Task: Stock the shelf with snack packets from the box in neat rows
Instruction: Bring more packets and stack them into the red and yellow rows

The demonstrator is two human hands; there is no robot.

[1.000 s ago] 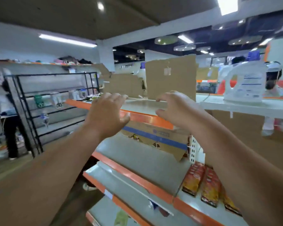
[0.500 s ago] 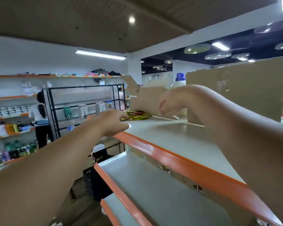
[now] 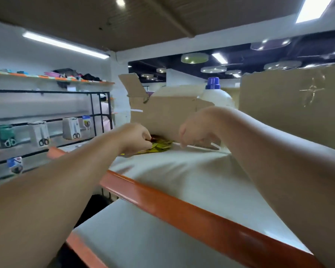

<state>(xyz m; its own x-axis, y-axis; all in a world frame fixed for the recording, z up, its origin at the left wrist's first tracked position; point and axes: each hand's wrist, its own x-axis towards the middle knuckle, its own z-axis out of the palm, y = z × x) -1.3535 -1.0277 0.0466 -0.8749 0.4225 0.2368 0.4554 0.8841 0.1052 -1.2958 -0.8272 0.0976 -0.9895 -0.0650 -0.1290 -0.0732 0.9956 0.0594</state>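
On the far left a black wire rack (image 3: 46, 120) carries carded scissors. The left hand (image 3: 135, 139) reaches over the orange-edged shelf (image 3: 182, 182), its fingers (image 3: 146, 136) curled down onto the near edge of the snack packets (image 3: 161, 147) and pinching them. These packets, yellow and green, lie flat in a loose pile at the mouth of the cardboard box (image 3: 162, 113). Part of the pile is inside the box and part is out on the shelf. The pile runs left to right along the opening; blur hides which way any 1 packet points. The box stands at the back of the shelf with 1 flap raised at its left. The right hand (image 3: 195, 132) hangs just right of the pile, fingers bent downward to the box's bottom edge; whether they grasp anything I cannot tell. Behind it stands a white bottle (image 3: 217, 97) with a blue cap, and further right a large cardboard sheet (image 3: 298, 105).
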